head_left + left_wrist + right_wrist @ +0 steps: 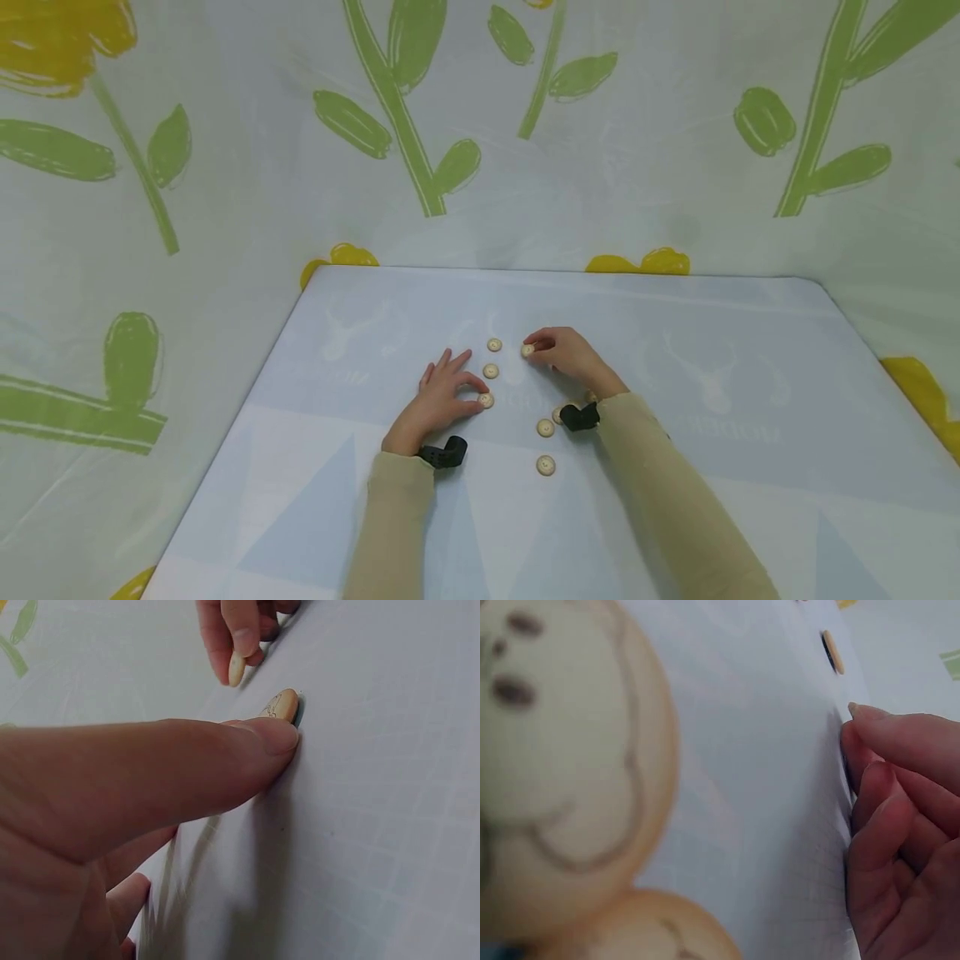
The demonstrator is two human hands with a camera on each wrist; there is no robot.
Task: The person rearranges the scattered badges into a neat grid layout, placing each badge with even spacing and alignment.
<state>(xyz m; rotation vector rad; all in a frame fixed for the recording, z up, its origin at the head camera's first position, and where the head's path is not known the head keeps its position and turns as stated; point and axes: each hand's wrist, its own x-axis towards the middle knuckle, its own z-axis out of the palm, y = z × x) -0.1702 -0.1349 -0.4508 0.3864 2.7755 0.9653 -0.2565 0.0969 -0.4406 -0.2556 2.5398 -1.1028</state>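
Note:
My left hand [444, 400] pinches a round, pale wooden button [486, 400] between thumb and index finger, low over the tabletop; the other fingers spread out. In the left wrist view, line drawing shows on this button [283, 705] past the thumb. My right hand [570, 352] pinches another button [528, 351] by its edge, further back and to the right. The right wrist view shows only a sliver of it at the fingertips. Two loose buttons, one nearer [491, 371] and one farther [494, 344], lie just beyond the left hand's button, in a rough column.
Several more buttons, including a front one [546, 465] and one behind it [545, 427], lie near my right forearm, partly hidden by the black wrist camera [580, 417]. The pale patterned tabletop [720, 333] meets a flower-printed curtain [637, 183] behind.

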